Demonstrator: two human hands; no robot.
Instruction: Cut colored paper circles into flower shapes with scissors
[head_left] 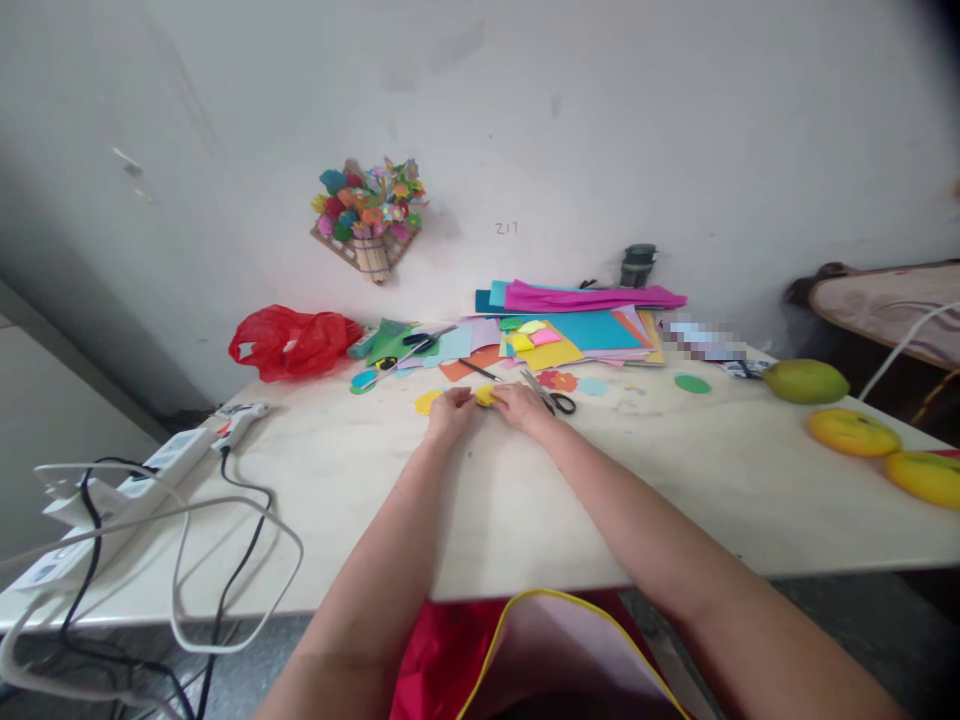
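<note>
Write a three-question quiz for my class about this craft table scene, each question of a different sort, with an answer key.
1. True or false: both hands rest on a yellow paper piece on the table.
2. Which lies just to the right of the right hand? A) black-handled scissors B) red plastic bag C) power strip
3. Fill in: the three fruits at the table's right edge are one green mango and two ____ mangoes.

Key: 1 true, the left hand and right hand meet on it; 2 A; 3 yellow.
</note>
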